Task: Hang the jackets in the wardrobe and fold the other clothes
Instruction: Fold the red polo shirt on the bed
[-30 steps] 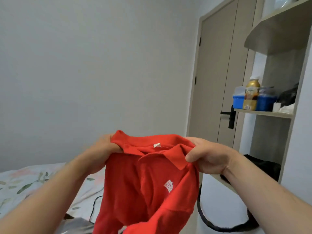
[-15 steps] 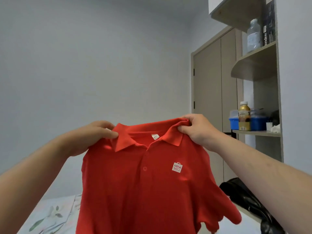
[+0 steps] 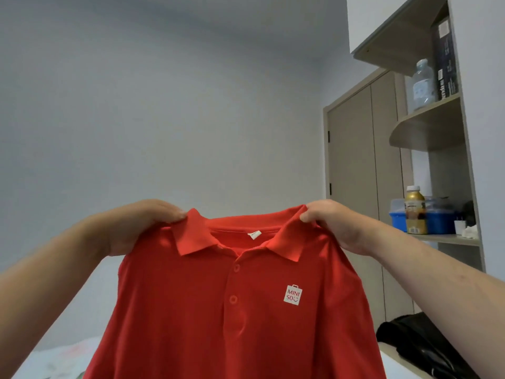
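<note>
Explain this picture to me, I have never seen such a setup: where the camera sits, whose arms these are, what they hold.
There is no machine here. One wide-angle camera is worn on a person's head, so the two bare arms reaching in are that person's own. The left hand and the right hand each pinch a red polo shirt at a shoulder, beside the collar, holding it up with its buttons and white badge facing the camera. Low on the left shows a corner of a bed with a flowered cover; low on the right lies a black garment. Behind stand closed wardrobe doors and open shelves with a golden bottle and blue tubs.
</note>
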A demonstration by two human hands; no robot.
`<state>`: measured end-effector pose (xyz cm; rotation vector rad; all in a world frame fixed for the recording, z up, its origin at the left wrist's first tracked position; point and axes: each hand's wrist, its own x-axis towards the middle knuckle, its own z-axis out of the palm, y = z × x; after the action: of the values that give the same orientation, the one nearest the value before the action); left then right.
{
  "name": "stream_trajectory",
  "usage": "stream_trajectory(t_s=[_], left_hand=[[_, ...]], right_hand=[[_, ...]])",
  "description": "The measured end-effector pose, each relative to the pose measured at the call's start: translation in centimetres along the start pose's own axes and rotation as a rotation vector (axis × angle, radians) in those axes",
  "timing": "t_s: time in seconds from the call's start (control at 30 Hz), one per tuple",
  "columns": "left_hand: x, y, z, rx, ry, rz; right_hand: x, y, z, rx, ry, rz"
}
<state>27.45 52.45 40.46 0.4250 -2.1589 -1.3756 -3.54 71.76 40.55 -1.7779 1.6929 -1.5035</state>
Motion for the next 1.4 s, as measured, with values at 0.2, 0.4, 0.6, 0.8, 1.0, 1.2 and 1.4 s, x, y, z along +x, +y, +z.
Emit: stream_trajectory(t_s=[0.2,0.4,0.6,0.8,1.0,1.2,1.4], left_hand=[[-0.3,-0.1,1.0,0.0,-0.048,0.113],[0.2,-0.6,2.4,0.069,0.07,0.103],[0.3,-0.3,3.4,0.213,0.192,0.116],[-2.2,1.0,1.4,0.213,-0.024,0.015],[-1.9,-0.3,0.6,0.075,-0.058,-0.017],[0.6,-9.1,0.5,0.177,-0.013,-0.152],[2.1,-22.4,3.5,0.534,0.132,-0.237]], right_hand=[[0.6,0.8,0.7,0.193,-0.092,0.008],[0.7,1.6,1.6,0.058,-0.008,0.044],[0.3,1.2,2.2,-0.1,0.046,0.012],[-0.8,0.2,0.7,-0.138,-0.098,0.096],[0.7,1.4,1.2,-0.015,-0.146,0.135],[1.8,9.4,5.6,-0.148,-0.201,0.204],[1.9,21.1,11.1,-0.307,-0.34,0.352]])
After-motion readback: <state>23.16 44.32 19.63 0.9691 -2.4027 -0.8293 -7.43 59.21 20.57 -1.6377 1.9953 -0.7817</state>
